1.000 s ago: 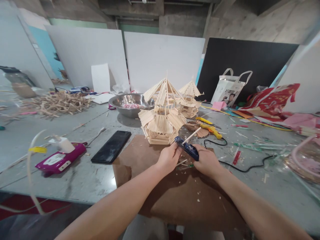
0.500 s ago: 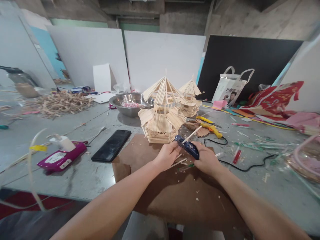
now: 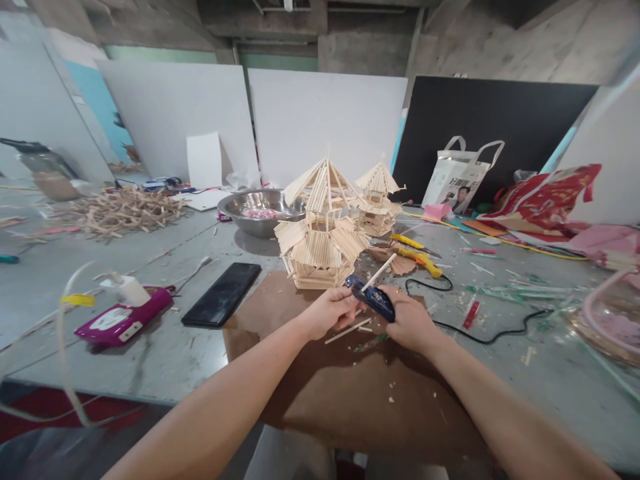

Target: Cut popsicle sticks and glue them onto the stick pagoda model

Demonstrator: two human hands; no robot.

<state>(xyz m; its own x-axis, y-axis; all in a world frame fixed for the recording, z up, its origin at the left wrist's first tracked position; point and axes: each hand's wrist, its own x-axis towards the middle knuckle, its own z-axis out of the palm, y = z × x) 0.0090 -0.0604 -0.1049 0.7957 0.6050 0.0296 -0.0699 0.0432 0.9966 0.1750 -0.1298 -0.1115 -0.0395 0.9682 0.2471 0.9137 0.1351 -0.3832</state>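
Observation:
My right hand [image 3: 407, 319] is closed around the rear of a dark blue hand tool [image 3: 373, 300], whose exact kind I cannot make out. A thin wooden stick [image 3: 380, 271] slants up and right across the tool's front end. At the stick's lower end is my left hand [image 3: 333, 312], its fingers pinched together close to the tool's tip; the fingers hide that end. Just beyond my hands stands a pavilion model [image 3: 325, 250] built of wooden sticks. A loose stick [image 3: 349, 331] lies below my hands on the brown board [image 3: 345, 393].
Behind the near model are a second stick pavilion [image 3: 377, 203] and a metal bowl [image 3: 250, 223]. A phone [image 3: 223, 293] and a purple power strip [image 3: 125, 317] lie left. Yellow-handled pliers [image 3: 417, 257] and a black cable [image 3: 493, 339] are right. A stick pile [image 3: 125, 210] sits far left.
Both hands, with the tool and stick, have shifted slightly left and down in the picture. The view itself has tilted a little. My left fingers are curled more tightly beside the tool.

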